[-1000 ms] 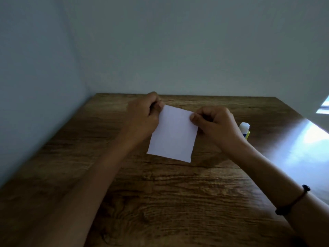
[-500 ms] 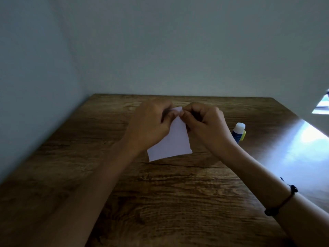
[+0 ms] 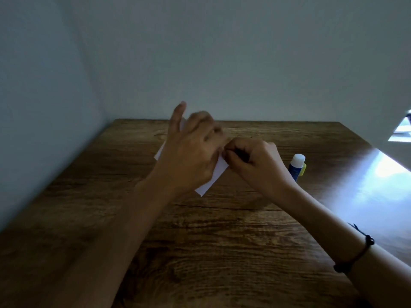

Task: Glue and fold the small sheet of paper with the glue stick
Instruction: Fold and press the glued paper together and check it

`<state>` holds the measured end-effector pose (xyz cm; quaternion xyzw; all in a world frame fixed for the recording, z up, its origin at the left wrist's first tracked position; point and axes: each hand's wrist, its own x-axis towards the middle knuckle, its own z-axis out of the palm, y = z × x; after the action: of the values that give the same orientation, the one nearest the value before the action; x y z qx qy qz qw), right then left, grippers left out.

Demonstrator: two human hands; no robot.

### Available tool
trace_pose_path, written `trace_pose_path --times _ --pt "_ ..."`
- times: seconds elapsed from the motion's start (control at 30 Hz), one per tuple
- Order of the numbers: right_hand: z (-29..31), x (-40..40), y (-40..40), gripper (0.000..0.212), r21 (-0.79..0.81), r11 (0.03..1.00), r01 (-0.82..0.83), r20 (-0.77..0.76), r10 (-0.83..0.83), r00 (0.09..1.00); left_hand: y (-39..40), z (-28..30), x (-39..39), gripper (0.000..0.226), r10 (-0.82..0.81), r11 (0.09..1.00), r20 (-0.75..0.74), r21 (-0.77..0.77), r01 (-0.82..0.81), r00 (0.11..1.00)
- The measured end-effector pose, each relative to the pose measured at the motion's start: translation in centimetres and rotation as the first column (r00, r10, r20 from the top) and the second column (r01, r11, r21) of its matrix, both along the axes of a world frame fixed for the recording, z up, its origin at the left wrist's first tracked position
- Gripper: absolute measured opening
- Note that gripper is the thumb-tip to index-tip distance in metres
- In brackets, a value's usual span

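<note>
Both hands meet over the middle of the wooden table [image 3: 222, 252], working at the small sheet of paper [image 3: 214, 176]. The right hand [image 3: 253, 162] is curled tight, its thumb and fingertips pinching the sheet's right edge, knuckles up, the forearm running back toward the near right corner with a dark cord bracelet [image 3: 353, 255] round the wrist. The left hand [image 3: 191, 152] lies across the top of the paper with its back up and hides most of it; its little finger sticks up straight and free at the far side, while the other fingers bend toward the right hand, blurred, so I cannot tell whether they pinch the sheet or only press on it. The paper shows as a white corner near the hands and a sliver at the left of the left hand. The glue stick [image 3: 297, 166] stands upright on the table just right of the right hand, apart from it.
</note>
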<state>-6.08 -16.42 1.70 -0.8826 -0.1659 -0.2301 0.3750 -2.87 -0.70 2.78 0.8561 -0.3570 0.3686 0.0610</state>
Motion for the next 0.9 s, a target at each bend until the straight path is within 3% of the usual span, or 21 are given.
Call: trace_pose_path --times 0.1,0.2,0.27,0.33,0.43,0.63,0.7,0.83,0.9 --pt "0.2 0.0 -0.1 0.013 -0.029 1.0 0.006 0.022 -0.005 1.0 -0.1 -0.1 -0.3 0.025 0.033 0.999 -0.025 0.026 -0.032 0.999" --pt "0.2 0.1 -0.7 0.013 0.061 0.998 0.029 -0.071 -0.025 0.997 0.0 0.1 -0.3 0.017 0.01 0.975 -0.21 -0.216 -0.056 0.978" --pt "0.1 0.0 -0.9 0.015 0.133 0.991 0.036 -0.133 -0.018 0.991 -0.2 0.4 -0.4 0.015 -0.106 0.889 -0.363 -0.452 -0.075 0.926" --pt "0.1 0.0 -0.9 0.019 0.18 0.983 0.037 -0.175 -0.005 0.985 -0.4 0.6 -0.5 0.013 -0.165 0.807 -0.469 -0.57 -0.155 0.867" --pt "0.1 0.1 -0.8 0.018 0.194 0.98 0.045 -0.178 -0.01 0.984 -0.6 0.6 -0.8 0.011 -0.169 0.79 -0.506 -0.582 -0.19 0.846" --pt "0.1 -0.4 -0.3 0.018 0.114 0.993 -0.001 -0.109 0.013 0.994 -1.1 0.6 -1.4 0.017 -0.19 0.865 -0.547 -0.486 -0.124 0.815" --pt "0.2 -0.3 -0.5 0.016 0.132 0.991 -0.003 -0.136 0.021 0.99 -0.8 0.7 -1.0 0.015 -0.191 0.812 -0.566 -0.55 -0.194 0.802" --pt "0.1 -0.2 -1.0 0.016 0.213 0.977 0.008 -0.193 0.034 0.981 0.1 1.1 -0.3 0.016 -0.314 0.593 -0.597 -0.731 -0.338 0.739" --pt "0.1 -0.1 -1.1 0.017 0.248 0.969 0.016 -0.203 0.036 0.978 -0.1 1.2 -0.4 0.002 -0.317 0.585 -0.606 -0.731 -0.353 0.73"
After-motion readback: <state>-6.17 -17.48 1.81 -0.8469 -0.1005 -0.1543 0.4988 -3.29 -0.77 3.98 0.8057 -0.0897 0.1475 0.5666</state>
